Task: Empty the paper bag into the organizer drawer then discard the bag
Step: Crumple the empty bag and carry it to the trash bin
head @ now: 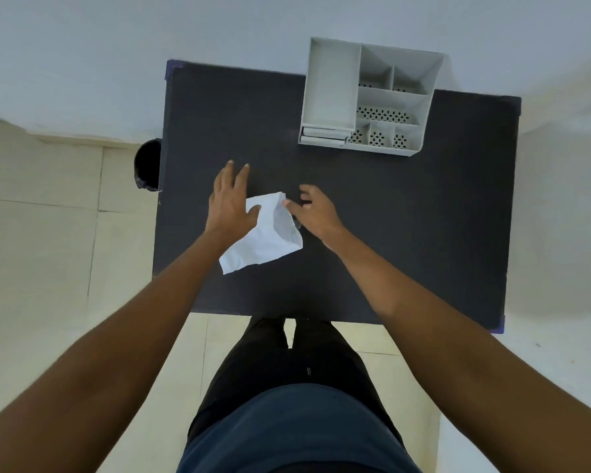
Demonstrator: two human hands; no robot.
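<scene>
A white paper bag (pixel 266 233) lies crumpled on the black table (pixel 406 233), near the middle. My left hand (pixel 230 199) rests flat on the bag's left edge, fingers spread, thumb on the paper. My right hand (pixel 313 209) touches the bag's upper right corner with thumb and fingertip, seemingly pinching the edge. The grey organizer (pixel 369 97) stands at the table's far side, right of centre, with its small drawers (pixel 323 135) at the lower left front, shut. The bag's contents are hidden.
A black bin (pixel 147 169) stands on the floor beside the table's left edge. Cream floor tiles surround the table, and a pale wall rises behind it. My legs stand at the table's near edge.
</scene>
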